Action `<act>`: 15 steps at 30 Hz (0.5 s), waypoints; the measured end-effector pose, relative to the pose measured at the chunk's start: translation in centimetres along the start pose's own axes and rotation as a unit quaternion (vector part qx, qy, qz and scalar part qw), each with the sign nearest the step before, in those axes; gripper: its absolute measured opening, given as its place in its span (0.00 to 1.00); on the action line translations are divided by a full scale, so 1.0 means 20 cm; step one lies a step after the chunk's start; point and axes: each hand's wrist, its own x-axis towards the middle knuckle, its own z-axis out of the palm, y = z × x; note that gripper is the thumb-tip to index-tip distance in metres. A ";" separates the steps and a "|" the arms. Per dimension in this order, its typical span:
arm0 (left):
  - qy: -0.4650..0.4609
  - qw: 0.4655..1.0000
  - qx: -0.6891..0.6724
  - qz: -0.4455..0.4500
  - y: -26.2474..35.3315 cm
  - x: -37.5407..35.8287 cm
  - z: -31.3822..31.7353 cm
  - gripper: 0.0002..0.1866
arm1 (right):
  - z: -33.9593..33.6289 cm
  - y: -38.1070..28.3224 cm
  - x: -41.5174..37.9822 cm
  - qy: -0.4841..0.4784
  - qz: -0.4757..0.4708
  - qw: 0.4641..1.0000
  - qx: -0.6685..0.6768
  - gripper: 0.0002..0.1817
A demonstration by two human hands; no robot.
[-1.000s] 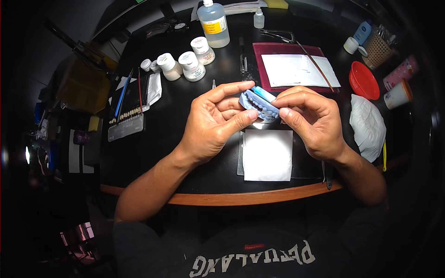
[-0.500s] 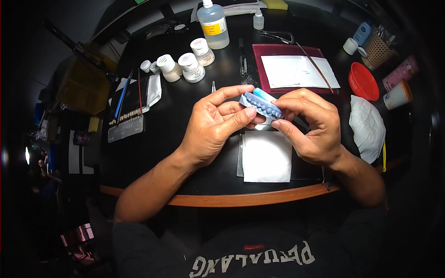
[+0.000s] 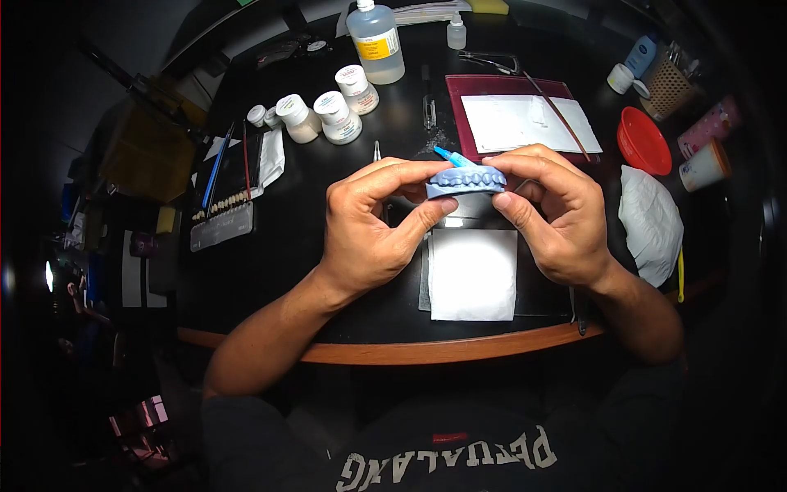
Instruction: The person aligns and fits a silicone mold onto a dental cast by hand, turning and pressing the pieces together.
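Note:
A blue-grey dental model (image 3: 466,181) with a row of teeth facing me is held level between both hands, above the table. My left hand (image 3: 373,217) is closed on its left end, thumb in front and fingers behind. My right hand (image 3: 557,213) pinches its right end in much the same way. From behind the model a bright blue stick-like piece (image 3: 452,157) pokes up toward the upper left. What keeps it there is hidden. Below the hands lies a folded white tissue (image 3: 473,275), brightly lit.
Several white-capped jars (image 3: 338,117) and a large bottle (image 3: 378,45) stand at back left. A maroon board (image 3: 456,123) bears white paper and a brush. On the right are a red bowl (image 3: 642,141) and crumpled tissue (image 3: 650,225). A tooth shade guide (image 3: 223,227) lies left.
The dental model has turned from a slant to level, its teeth now facing me. The right hand has shifted its grip on the right end. The blue piece now points up-left behind it.

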 end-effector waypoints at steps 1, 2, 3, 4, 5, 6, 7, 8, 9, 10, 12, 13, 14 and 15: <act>0.001 1.000 0.010 -0.002 0.00 0.00 0.00 0.17 | 0.00 0.00 0.00 0.003 0.000 1.000 0.003 0.17; 0.002 1.000 0.020 -0.004 0.01 0.01 -0.01 0.17 | 0.01 0.00 0.00 0.006 0.001 1.000 0.007 0.17; -0.002 1.000 0.025 -0.010 0.02 0.01 -0.01 0.17 | 0.01 0.00 0.00 0.009 0.001 1.000 0.011 0.17; -0.006 0.999 0.029 -0.016 0.02 0.01 -0.01 0.16 | 0.01 0.00 0.00 0.009 -0.006 1.000 0.005 0.17; -0.010 0.999 0.034 -0.023 0.02 0.01 -0.01 0.16 | 0.00 0.00 0.00 0.009 -0.012 1.000 0.000 0.17; -0.010 0.999 0.036 -0.017 0.03 0.01 -0.01 0.16 | 0.00 0.01 0.00 0.009 -0.017 1.000 -0.006 0.17; -0.010 0.999 0.038 -0.012 0.03 0.01 -0.01 0.16 | 0.00 0.00 -0.01 0.009 -0.015 1.000 -0.007 0.17; -0.010 0.999 0.041 -0.007 0.03 0.01 -0.01 0.16 | -0.01 0.00 -0.01 0.009 -0.014 1.000 -0.008 0.17; -0.014 0.999 0.042 -0.008 0.04 0.01 -0.02 0.16 | -0.01 -0.01 -0.01 0.010 -0.013 1.000 -0.008 0.17; -0.018 0.999 0.043 -0.007 0.05 0.01 -0.02 0.17 | -0.02 -0.01 0.00 0.006 -0.022 1.000 -0.013 0.17; -0.026 0.999 0.042 0.004 0.06 0.02 -0.03 0.17 | -0.03 -0.02 0.00 -0.002 -0.041 0.999 -0.024 0.16; -0.028 0.999 0.042 0.012 0.06 0.02 -0.04 0.17 | -0.03 -0.02 0.00 0.001 -0.040 0.999 -0.021 0.16; -0.031 0.998 0.041 0.021 0.06 0.02 -0.04 0.17 | -0.03 -0.02 -0.01 0.003 -0.039 0.999 -0.017 0.16; -0.036 0.997 0.055 0.029 0.05 0.03 -0.05 0.18 | -0.02 -0.02 -0.01 0.006 -0.039 0.999 -0.014 0.16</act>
